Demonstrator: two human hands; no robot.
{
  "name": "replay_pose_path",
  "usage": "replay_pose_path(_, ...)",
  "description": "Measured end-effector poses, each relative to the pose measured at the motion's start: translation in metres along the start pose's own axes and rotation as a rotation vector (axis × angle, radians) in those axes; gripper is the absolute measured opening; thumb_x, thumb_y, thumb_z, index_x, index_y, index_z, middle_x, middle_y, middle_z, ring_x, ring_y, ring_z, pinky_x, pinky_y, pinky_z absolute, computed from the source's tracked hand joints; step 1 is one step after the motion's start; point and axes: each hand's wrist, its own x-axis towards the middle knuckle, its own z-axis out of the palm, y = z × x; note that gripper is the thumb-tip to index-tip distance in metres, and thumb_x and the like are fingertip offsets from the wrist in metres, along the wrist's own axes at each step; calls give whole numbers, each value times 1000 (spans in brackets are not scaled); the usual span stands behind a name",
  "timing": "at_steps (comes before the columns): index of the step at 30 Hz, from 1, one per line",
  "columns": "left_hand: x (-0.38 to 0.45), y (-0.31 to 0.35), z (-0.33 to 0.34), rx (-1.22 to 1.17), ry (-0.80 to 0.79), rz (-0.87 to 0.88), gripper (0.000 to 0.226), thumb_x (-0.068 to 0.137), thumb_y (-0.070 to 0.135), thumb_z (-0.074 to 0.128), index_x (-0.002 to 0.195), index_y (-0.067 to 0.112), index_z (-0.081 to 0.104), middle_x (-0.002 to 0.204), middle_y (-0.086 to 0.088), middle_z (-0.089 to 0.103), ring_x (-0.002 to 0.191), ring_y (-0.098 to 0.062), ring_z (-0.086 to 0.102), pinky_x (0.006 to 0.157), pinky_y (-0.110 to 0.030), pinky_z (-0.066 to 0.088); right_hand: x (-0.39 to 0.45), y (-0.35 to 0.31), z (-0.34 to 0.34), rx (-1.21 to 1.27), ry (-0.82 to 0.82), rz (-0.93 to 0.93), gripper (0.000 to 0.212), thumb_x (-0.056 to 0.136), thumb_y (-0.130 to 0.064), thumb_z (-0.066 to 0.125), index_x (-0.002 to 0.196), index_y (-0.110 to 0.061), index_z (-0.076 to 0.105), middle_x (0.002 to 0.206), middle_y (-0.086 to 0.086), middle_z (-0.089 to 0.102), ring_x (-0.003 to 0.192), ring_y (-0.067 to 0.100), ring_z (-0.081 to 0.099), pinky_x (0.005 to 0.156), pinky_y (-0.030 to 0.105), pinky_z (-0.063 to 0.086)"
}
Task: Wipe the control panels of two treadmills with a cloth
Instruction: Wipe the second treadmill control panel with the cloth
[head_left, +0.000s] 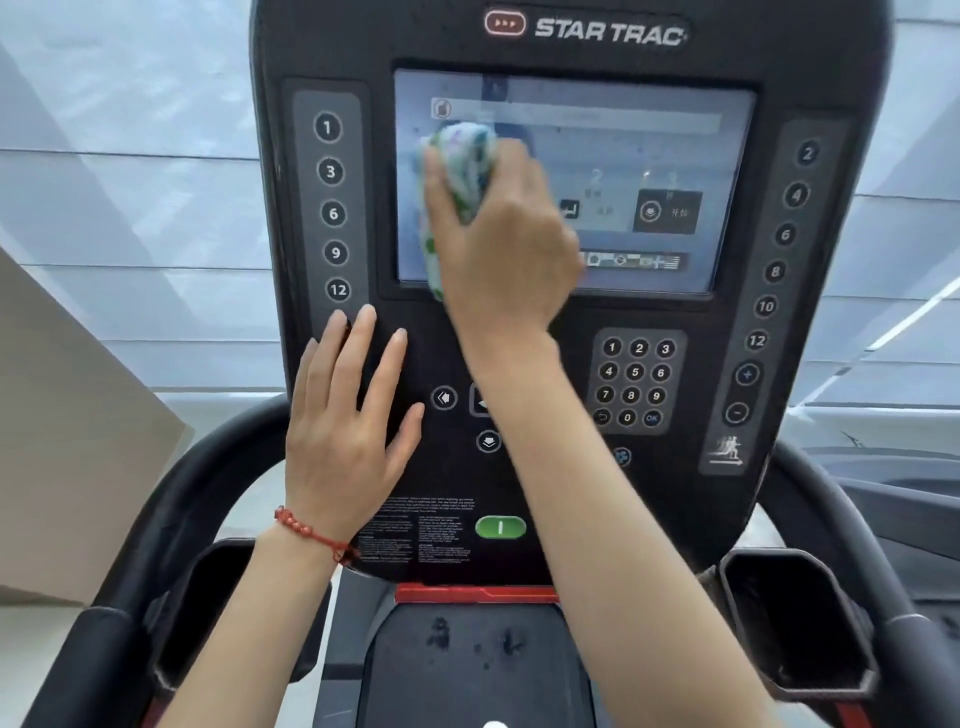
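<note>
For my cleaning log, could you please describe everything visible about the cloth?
The cloth is soft, white fabric with a green and blue print, bunched into a wad. The right hand holds it in its grip and presses it against the left part of the lit screen. A loose end hangs below the hand to the screen's lower edge. The left hand does not touch it.

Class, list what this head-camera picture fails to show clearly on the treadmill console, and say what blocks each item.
1. Middle arrow button, head view: mostly covered by the right forearm.
2. Small print beside the green button: too small to read.
3. Screen text: blurred, and its left part is hidden by the cloth and right hand.
</note>
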Motion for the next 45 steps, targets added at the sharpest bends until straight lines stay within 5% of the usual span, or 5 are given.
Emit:
replay_pose_path(10,1,0,-3,7,-16,5,45,94,24,50,134,3,46,141,-25,39,133,-39,32,109,-53,29,6,13,2,-27,31,-138,44,82,-49,50,71,-8,59,57,4,57,41,18,52,35,20,35)
replay_pose_path(15,0,-1,-2,12,-24,8,46,94,25,49,134,3,44,141,-24,39,133,-39,32,109,-53,29,22,61,-26,-77,156,8,45,82,-49,54,66,-7,58,53,3,57,40,10,37,40,10,15)
replay_pose_path(27,-1,-4,4,19,8,18,47,93,27,51,134,3,46,140,-24,40,132,-40,33,107,-54,31,47,93,-59,-210,242,403,48,89,-56,43,97,-12,59,94,0,68,84,18,61,65,21,28)
replay_pose_path(34,-2,-4,2,-4,-6,24,46,94,28,50,134,5,45,141,-23,39,133,-39,32,109,-53,30,43,32,-19,-80,183,205,42,88,-48,51,84,-8,62,67,-6,56,53,8,45,47,7,19)
replay_pose_path(45,-1,-2,1,-18,-15,12,45,96,28,47,134,5,46,142,-24,38,134,-39,31,108,-54,30,28,-28,25,-85,74,-56,39,83,-47,53,75,-10,60,63,1,62,47,21,59,38,23,33)
